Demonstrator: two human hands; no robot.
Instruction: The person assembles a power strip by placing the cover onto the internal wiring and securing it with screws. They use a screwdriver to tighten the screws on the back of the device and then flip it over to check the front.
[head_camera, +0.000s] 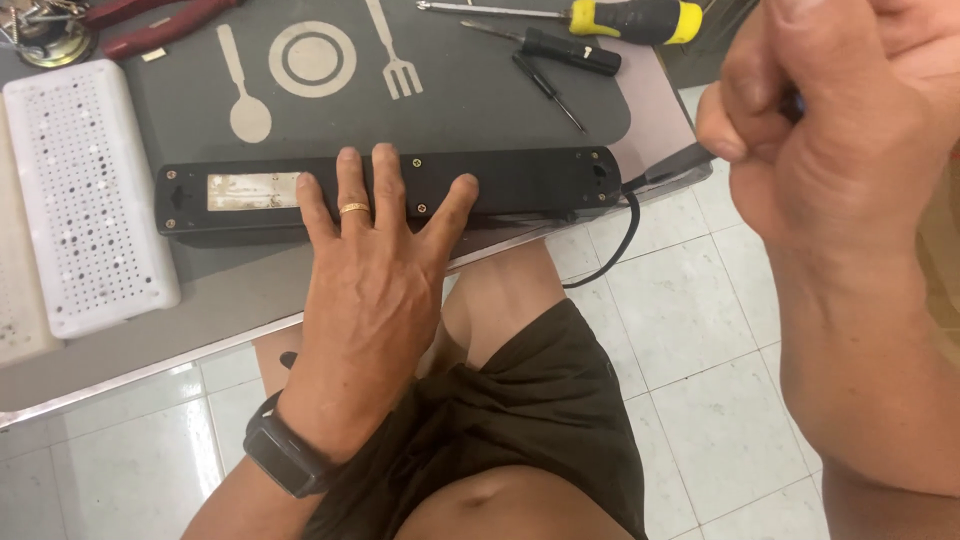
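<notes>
My one camera sat on the head and looked steeply down, close over the table edge (150, 370), my lap and the tiled floor (700, 330); I had no second view to compare.

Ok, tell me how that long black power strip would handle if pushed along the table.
The power strip looks rigid and lies flat, so it would probably slide rather than roll. The left hand presses on it, likely pinning it. Its black cord droops off the edge and may drag.
</notes>
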